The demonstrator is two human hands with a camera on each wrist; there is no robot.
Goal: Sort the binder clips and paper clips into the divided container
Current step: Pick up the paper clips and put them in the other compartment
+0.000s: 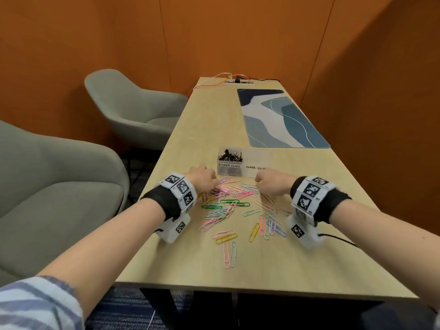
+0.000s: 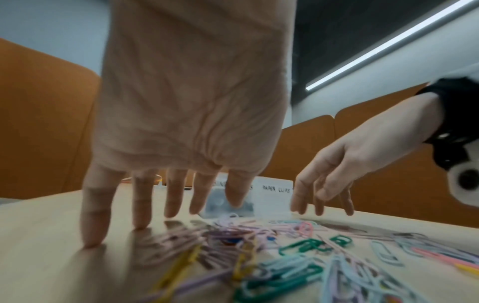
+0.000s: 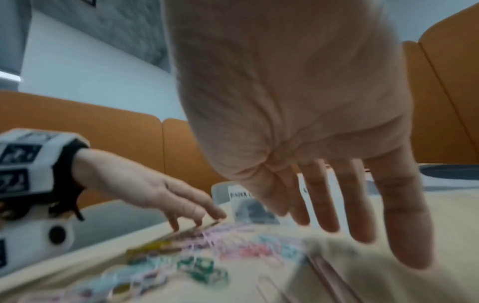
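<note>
Several coloured paper clips (image 1: 234,211) lie scattered on the wooden table (image 1: 309,258), also seen blurred as paper clips (image 2: 285,262) and paper clips (image 3: 207,256). Behind them stands a clear divided container (image 1: 240,164); its left section, labelled BINDER CLIPS, holds black binder clips (image 1: 231,155), and the right section is labelled PAPER CLIPS. My left hand (image 1: 203,179) hovers over the pile's far left, fingers (image 2: 141,203) straight, tips touching the table. My right hand (image 1: 271,182) hovers over the pile's far right, fingers (image 3: 406,215) straight. Neither holds anything.
A blue patterned mat (image 1: 281,119) lies farther back on the right. A power strip with orange cables (image 1: 238,81) sits at the table's far end. Two grey armchairs (image 1: 133,108) stand to the left. Orange walls enclose the space.
</note>
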